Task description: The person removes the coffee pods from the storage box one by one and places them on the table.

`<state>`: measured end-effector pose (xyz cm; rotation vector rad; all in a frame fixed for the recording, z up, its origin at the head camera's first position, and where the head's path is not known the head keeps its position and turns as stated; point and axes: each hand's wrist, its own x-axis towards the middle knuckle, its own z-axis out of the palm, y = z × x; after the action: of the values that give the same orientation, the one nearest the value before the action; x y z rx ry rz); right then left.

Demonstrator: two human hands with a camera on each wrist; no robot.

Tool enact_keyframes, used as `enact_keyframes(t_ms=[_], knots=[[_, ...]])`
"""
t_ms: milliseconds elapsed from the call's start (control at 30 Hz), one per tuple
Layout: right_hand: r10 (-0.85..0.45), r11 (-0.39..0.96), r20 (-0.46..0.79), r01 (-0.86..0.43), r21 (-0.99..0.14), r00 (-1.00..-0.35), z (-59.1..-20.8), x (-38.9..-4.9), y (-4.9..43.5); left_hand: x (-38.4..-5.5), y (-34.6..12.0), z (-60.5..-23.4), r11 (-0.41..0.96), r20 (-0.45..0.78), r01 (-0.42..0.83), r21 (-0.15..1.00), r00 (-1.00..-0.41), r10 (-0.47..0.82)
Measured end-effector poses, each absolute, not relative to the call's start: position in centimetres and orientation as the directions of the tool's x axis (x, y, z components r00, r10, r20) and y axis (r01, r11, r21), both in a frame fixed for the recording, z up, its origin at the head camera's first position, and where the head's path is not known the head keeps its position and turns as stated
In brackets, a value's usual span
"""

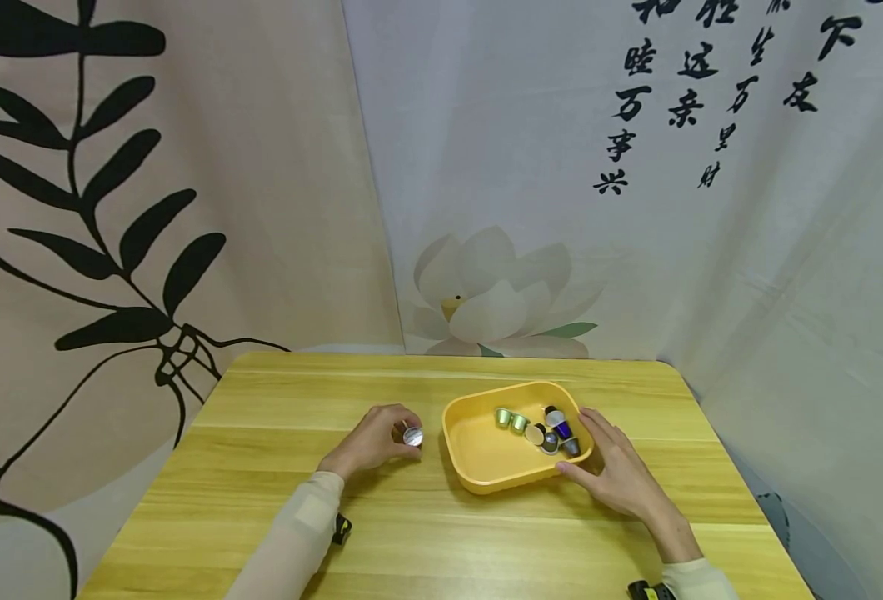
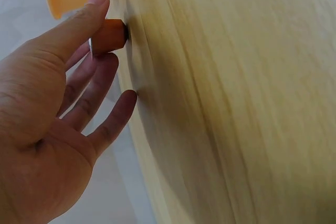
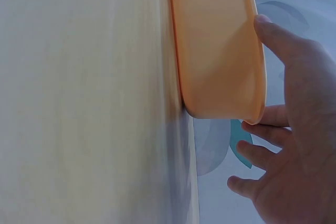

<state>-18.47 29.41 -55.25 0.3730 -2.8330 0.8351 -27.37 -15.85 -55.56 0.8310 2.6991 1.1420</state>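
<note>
My left hand pinches an orange-brown coffee capsule between thumb and fingers, just above the table to the left of the yellow tray. The capsule's silver foil lid faces the head camera. At the tray's right end, my right hand holds the rim, thumb on the near side and fingers round the corner. Inside the tray lie two pale green capsules and, further right, a cluster of several dark, blue, beige and grey capsules. The tray's outer wall fills much of the right wrist view.
The tray stands on a wood-grain table, whose far edge meets hanging cloth with plant, lotus and writing prints. A black wrist strap sits on the left sleeve, another on the right.
</note>
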Motion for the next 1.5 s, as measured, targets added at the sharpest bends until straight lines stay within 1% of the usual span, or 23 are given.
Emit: enact_keyframes(t_ms=[267,800,1133,1500], knots=[[-0.194,0.812,0.229,-0.287,-0.508,-0.954,-55.3,-18.6,29.5,-27.4,-15.9,-55.6,0.57,0.102,0.43,0.701,-0.85,0.516],[-0.193,0.814,0.223,-0.282,-0.507,-0.956,-55.2,-18.6,29.5,-26.8,-16.2,-55.3,0.628,0.127,0.457,0.63,-0.858,0.497],[-0.19,0.818,0.221,-0.279,-0.503,-0.956,-55.3,-18.5,29.5,-27.1,-16.2,-55.1,0.652,0.086,0.424,0.628,-0.871,0.484],[-0.189,0.814,0.207,-0.271,-0.514,-0.96,-55.2,-18.4,29.4,-27.3,-16.0,-54.4,0.643,0.1,0.465,0.609,-0.849,0.519]])
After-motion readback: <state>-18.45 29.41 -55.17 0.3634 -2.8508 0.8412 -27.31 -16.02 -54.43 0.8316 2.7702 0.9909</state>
